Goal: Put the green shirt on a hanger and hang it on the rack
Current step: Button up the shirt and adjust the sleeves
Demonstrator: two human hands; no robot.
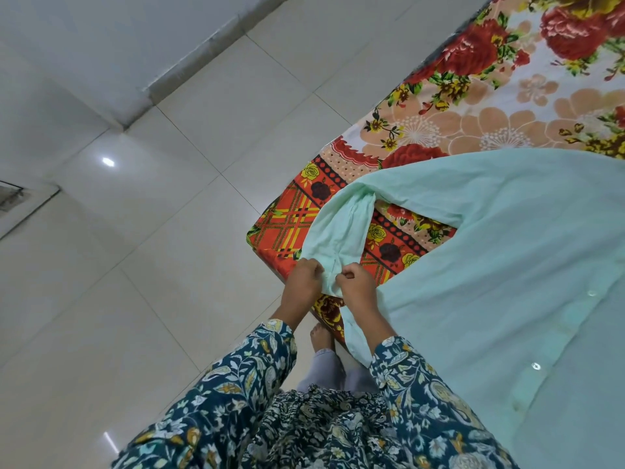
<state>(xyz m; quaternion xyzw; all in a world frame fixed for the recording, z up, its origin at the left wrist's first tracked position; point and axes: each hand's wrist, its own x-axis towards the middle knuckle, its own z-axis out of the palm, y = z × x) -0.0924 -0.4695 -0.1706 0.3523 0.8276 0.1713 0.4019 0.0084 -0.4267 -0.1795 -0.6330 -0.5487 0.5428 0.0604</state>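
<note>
Pale floor tiles (142,231) surround a bed with a flowered sheet (473,106), where the green shirt (490,248) lies spread, one sleeve (338,231) reaching to the corner. Both forearms reach forward side by side; the left hand (302,277) and right hand (358,282) pinch the sleeve's cuff with curled fingers, knuckles up.
</note>
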